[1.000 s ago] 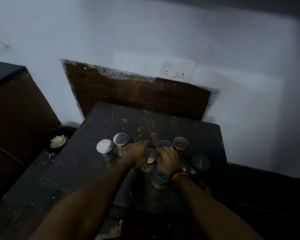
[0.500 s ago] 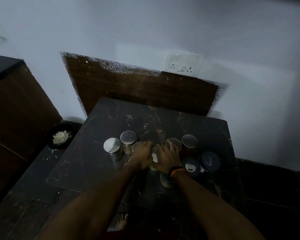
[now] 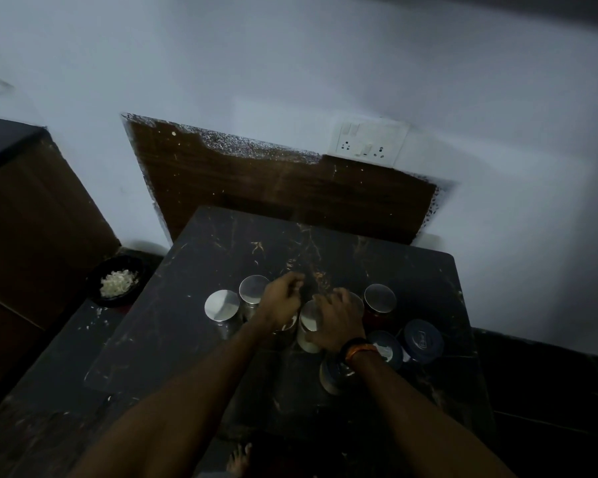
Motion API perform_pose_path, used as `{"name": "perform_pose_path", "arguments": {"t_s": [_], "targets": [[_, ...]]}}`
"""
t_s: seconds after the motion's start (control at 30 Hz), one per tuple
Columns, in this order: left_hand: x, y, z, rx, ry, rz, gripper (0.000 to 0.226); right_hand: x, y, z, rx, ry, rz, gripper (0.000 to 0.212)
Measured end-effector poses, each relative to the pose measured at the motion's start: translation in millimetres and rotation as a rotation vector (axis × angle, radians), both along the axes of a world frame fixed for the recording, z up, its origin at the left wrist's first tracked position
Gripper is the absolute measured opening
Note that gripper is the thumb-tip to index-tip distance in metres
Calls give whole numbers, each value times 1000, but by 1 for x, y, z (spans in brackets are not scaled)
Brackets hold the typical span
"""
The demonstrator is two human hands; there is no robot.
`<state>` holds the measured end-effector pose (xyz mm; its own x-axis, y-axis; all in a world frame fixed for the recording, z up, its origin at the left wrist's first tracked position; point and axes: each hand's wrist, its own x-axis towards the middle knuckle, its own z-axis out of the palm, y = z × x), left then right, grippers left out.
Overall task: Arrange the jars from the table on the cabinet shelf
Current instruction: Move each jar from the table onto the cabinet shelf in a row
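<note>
Several jars stand in a cluster on the dark marbled table. Two silver-lidded jars are at the left, and a reddish jar with a silver lid is at the right. Two blue-lidded jars sit nearer the right edge, with another jar under my right wrist. My left hand curls down over a jar that is mostly hidden. My right hand grips a pale-lidded jar from the side.
A brown cabinet with a dark top stands at the left. A black bowl of white bits sits low between cabinet and table. A wooden panel leans on the wall under a socket plate. A bare foot shows below.
The view has shifted so the table sits further right and lower. Both hands have closed in on the two middle jars, and the left hand's fingers have curled up higher.
</note>
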<state>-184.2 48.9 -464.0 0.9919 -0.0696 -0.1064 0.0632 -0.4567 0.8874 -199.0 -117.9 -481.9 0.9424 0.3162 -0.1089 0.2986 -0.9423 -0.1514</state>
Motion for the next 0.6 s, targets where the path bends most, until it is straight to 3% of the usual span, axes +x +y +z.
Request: {"name": "perform_pose_path", "arguments": {"t_s": [0.27, 0.4, 0.6], "targets": [[19, 6, 27, -396, 126, 131, 26, 20, -25, 90, 368, 49, -100, 83], [14, -2, 44, -610, 217, 120, 27, 31, -30, 127, 713, 49, -121, 83], [10, -7, 67, -1221, 612, -7, 49, 44, -37, 163, 1009, 115, -14, 79]]}}
